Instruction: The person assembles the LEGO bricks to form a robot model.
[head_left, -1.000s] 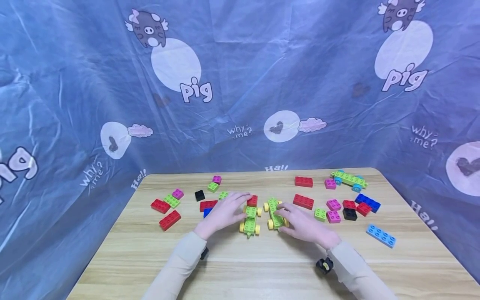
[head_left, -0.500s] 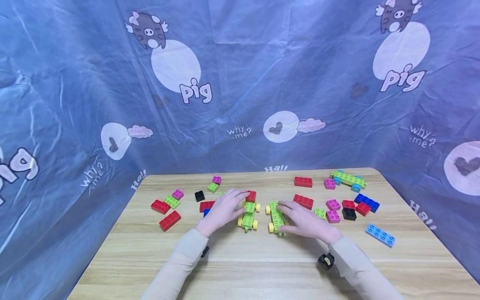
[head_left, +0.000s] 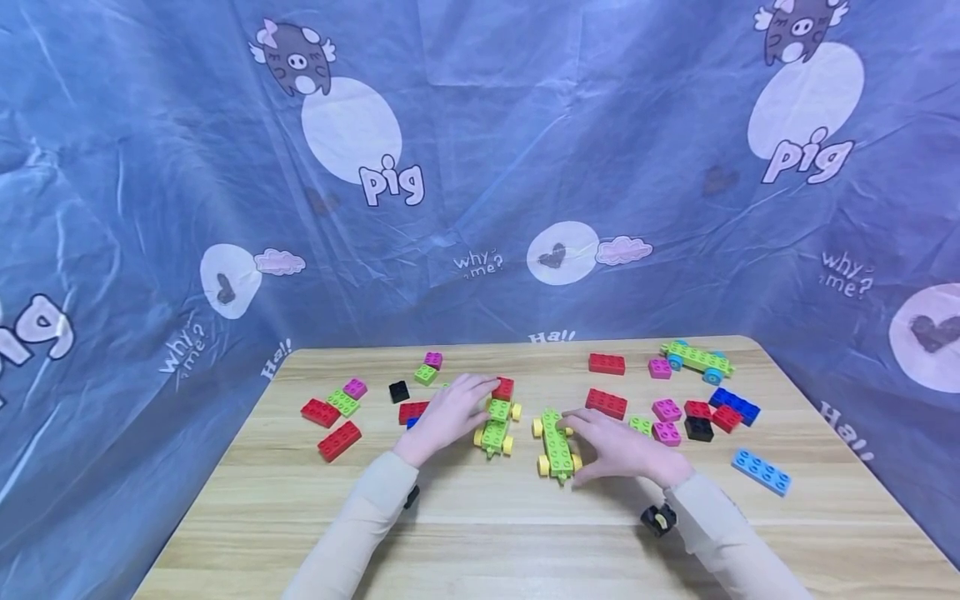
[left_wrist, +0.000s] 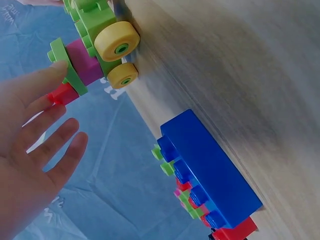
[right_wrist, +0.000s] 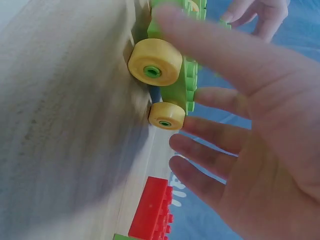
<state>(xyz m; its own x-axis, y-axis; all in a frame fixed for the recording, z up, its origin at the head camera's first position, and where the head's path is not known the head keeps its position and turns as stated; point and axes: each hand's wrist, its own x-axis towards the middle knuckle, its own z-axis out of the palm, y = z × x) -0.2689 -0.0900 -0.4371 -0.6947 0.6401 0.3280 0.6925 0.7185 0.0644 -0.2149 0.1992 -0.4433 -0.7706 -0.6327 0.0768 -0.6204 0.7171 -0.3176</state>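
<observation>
Two green toy cars with yellow wheels stand side by side at mid-table. The left toy car point(head_left: 495, 433) carries a stack: a magenta brick point(left_wrist: 84, 62), a green brick point(left_wrist: 69, 67) and a red brick point(head_left: 503, 387) at its far end. My left hand point(head_left: 450, 417) pinches this stack, thumb on the green brick and index finger at the red one. My right hand point(head_left: 618, 446) lies along the right toy car point(head_left: 557, 450), fingers spread and lightly bent. Its index and middle fingertips reach the studs and a yellow wheel point(right_wrist: 167, 116); the thumb is by the near end.
A blue brick point(left_wrist: 210, 170) sits beside the left hand. Several loose bricks lie left, including a red brick point(head_left: 340, 441). On the right are magenta bricks point(head_left: 667, 433), a light blue brick point(head_left: 761, 472) and another green car point(head_left: 697, 358) with blue wheels. A patterned cloth point(head_left: 480, 167) hangs behind.
The left car has shifted slightly away and left with my left hand. The right car has slid toward me, and my right thumb has moved off it to its near end.
</observation>
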